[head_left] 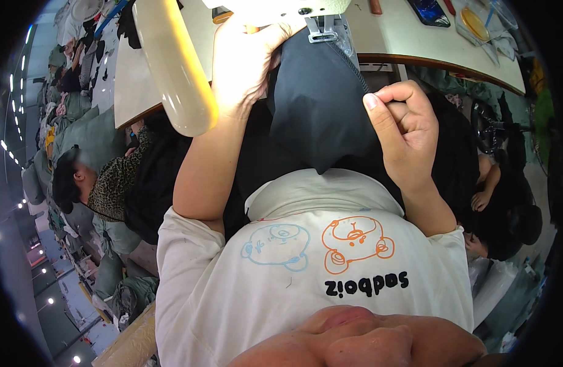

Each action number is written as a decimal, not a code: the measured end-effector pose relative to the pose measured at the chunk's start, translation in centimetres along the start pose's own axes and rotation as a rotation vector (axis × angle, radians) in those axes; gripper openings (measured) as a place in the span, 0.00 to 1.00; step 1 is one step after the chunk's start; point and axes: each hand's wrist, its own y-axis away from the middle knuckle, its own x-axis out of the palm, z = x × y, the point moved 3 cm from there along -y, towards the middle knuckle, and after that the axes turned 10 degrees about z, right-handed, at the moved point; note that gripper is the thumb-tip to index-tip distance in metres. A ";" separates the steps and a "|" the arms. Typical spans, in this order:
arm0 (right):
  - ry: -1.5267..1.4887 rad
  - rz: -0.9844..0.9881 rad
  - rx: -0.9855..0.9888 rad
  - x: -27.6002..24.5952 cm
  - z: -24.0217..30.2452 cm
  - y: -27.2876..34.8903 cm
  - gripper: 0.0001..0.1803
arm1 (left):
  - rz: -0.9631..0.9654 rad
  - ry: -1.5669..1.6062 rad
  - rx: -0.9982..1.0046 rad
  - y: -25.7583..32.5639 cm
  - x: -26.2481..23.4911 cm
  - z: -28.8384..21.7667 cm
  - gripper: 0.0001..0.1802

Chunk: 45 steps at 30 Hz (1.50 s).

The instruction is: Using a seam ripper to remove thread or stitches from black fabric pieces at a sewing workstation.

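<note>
A dark cloth (324, 104) hangs from the sewing machine (278, 7) over the table's near edge towards my lap. Its top end lies under the metal presser foot (322, 30). My left hand (248, 58) is closed on the cloth's left side, close to the machine; the machine and bright light partly hide its fingers. Farther down the right side, a corded-looking edge (353, 68) runs from the presser foot to my right hand (400, 119). There, thumb and forefinger pinch the cloth's edge, with the other fingers curled in.
A beige rounded bar (174, 70) stands left of my left forearm. On the white table (397, 37) a phone (429, 12) and a yellow disc (474, 23) on clear plastic lie at right. People sit at left (110, 183) and right (507, 208), amid green sacks (88, 144).
</note>
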 end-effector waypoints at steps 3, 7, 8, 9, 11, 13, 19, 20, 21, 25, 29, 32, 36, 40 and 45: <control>-0.031 -0.006 0.000 0.4 -0.3 0.4 0.07 | -0.009 0.090 0.064 0.0 0.8 0.3 0.09; -0.073 0.032 0.007 1.3 -0.8 1.4 0.09 | -0.026 0.102 0.087 0.6 0.8 0.8 0.10; -0.146 0.072 0.050 1.6 -1.2 1.9 0.11 | -0.050 0.093 0.107 0.7 0.9 0.8 0.10; -0.062 0.132 0.054 2.0 -1.6 2.2 0.14 | -0.079 0.074 0.130 1.0 0.9 0.6 0.10; -0.099 0.259 0.138 3.0 -5.5 3.5 0.20 | -0.135 0.047 0.165 2.2 1.3 0.5 0.09; 0.023 0.493 0.292 4.1 -8.7 4.1 0.25 | -0.258 0.004 0.188 5.7 1.1 0.3 0.09; 0.152 0.817 0.539 3.6 -17.6 6.2 0.28 | 0.071 -0.460 0.289 13.5 1.6 4.7 0.23; 0.178 0.773 0.544 3.7 -17.9 6.1 0.27 | 0.141 -0.568 0.289 13.2 2.1 5.3 0.24; 0.205 0.729 0.548 3.8 -18.3 6.2 0.27 | 0.114 -0.333 -0.042 14.2 2.4 6.3 0.21; 0.377 0.353 0.427 2.2 -17.4 4.9 0.24 | 0.085 0.011 -0.198 14.1 1.0 7.1 0.04; 0.895 0.115 0.090 1.0 -10.2 3.9 0.20 | 0.025 0.312 -0.222 14.7 1.7 6.9 0.03; 0.326 0.516 0.326 2.2 -7.9 4.6 0.14 | 0.030 0.472 -0.300 14.4 1.9 7.2 0.06; 0.327 0.462 0.408 5.6 -9.0 4.4 0.16 | 0.069 0.694 -0.391 13.8 1.6 6.9 0.13; 0.374 0.297 0.063 8.0 -8.7 2.3 0.16 | 0.215 1.066 -0.414 14.1 -0.5 5.9 0.16; 0.179 0.389 0.123 10.2 -9.8 0.4 0.11 | -0.081 0.854 -0.352 12.9 -2.7 3.1 0.08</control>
